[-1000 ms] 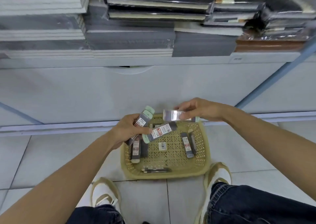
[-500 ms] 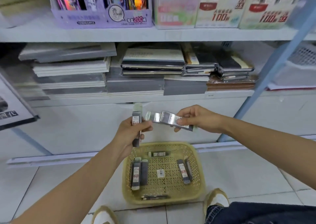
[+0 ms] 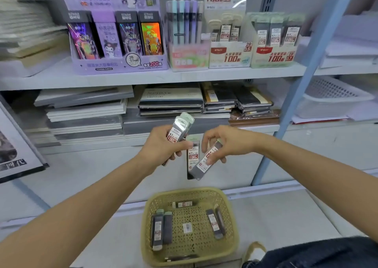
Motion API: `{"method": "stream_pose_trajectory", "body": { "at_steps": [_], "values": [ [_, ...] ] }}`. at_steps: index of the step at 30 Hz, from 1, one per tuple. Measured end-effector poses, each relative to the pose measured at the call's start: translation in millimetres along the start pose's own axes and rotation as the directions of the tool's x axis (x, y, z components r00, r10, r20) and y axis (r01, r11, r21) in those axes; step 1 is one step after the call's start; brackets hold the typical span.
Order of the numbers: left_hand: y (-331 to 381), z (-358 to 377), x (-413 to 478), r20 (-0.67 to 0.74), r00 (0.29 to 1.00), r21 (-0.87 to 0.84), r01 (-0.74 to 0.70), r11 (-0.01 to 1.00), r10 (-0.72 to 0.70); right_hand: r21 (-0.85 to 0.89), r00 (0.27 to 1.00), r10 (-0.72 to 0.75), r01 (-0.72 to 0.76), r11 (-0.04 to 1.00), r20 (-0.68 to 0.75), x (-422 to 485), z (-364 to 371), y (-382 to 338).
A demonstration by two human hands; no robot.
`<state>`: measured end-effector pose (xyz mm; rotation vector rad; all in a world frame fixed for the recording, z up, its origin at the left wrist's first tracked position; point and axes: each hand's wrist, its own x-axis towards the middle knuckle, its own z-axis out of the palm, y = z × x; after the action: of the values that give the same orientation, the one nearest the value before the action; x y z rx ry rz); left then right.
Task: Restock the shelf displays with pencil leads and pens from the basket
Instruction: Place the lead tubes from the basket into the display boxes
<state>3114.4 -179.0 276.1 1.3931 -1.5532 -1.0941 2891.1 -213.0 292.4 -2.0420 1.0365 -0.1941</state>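
- My view has swung up off the floor: a second ago I was looking almost straight down into the basket (image 3: 234,233), and now the upper shelf (image 3: 122,78) with its display boxes fills the top of the view.
- Both hands have risen with it. They were low over the basket; now they hang well above it, in front of the stacked notebooks (image 3: 170,102).
- The left hand (image 3: 161,147) has its fingers curled round a small bundle of lead cases (image 3: 181,127), which now stands nearly upright; a 0.7 label shows.
- The right hand (image 3: 225,143) pinches a grey lead case (image 3: 204,162). It was held level before; now it hangs slanting down and to the left.
- A third case (image 3: 192,155) stands upright between the two hands. I cannot tell which hand carries it.
- More loose cases (image 3: 158,230) lie in the basket, so I judge the restocking to be partway done.
- The picking step looks finished and the carry to the shelf is under way. Going by the 0.7 label, I judge the target to be the 0.7 display box (image 3: 274,56) on the right, not the 0.5 display box (image 3: 230,54) beside it.
- The hands are still well below that shelf.
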Motion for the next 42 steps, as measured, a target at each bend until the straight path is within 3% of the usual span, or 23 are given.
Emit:
{"method": "stream_pose_trajectory", "body": {
  "at_steps": [3,6,10,14,18,24,29,33,37,40,42],
  "values": [
    [1,6,-2,0.011,1.000,-0.032,0.005,0.999,-0.005,0.177,0.969,0.015,0.029,0.984,-0.245,0,9,-3],
    [2,11,-1,-0.037,0.998,-0.136,0.039,0.990,-0.044,0.299,0.946,0.015,0.088,0.950,-0.325,2,16,-6],
    [12,16,8,-0.115,0.989,-0.284,0.058,0.957,-0.094,0.349,0.957,0.058,0.047,0.936,-0.284,4,15,-11],
    [17,24,11,-0.114,0.988,-0.318,0.062,0.946,-0.103,0.297,0.980,0.027,0.033,0.954,-0.196,2,12,-14],
    [27,23,16,-0.121,0.993,-0.295,-0.034,0.955,-0.001,0.253,0.953,-0.005,0.085,0.964,-0.302,-5,-2,-19],
    [45,26,24,-0.011,0.999,-0.155,-0.045,0.987,0.044,0.310,0.831,-0.026,0.237,0.921,-0.556,-22,-40,-21],
    [73,44,36,0.026,0.990,-0.189,-0.133,0.973,0.140,0.311,0.726,-0.066,0.372,0.875,-0.684,-34,-59,-26],
    [102,54,55,0.042,0.991,-0.227,-0.115,0.967,0.128,0.213,0.674,-0.090,0.353,0.911,-0.733,-56,-100,-27],
    [134,56,81,0.083,0.995,-0.420,0.091,0.903,-0.062,0.102,0.486,-0.115,0.397,0.912,-0.866,-82,-163,-31],
    [150,56,93,0.156,0.986,-0.510,0.138,0.849,-0.067,0.015,0.370,-0.132,0.368,0.930,-0.920,-95,-209,-30],
    [156,58,98,0.163,0.986,-0.537,0.112,0.836,-0.027,-0.023,0.340,-0.145,0.337,0.941,-0.929,-97,-231,-29]
  ]
}}
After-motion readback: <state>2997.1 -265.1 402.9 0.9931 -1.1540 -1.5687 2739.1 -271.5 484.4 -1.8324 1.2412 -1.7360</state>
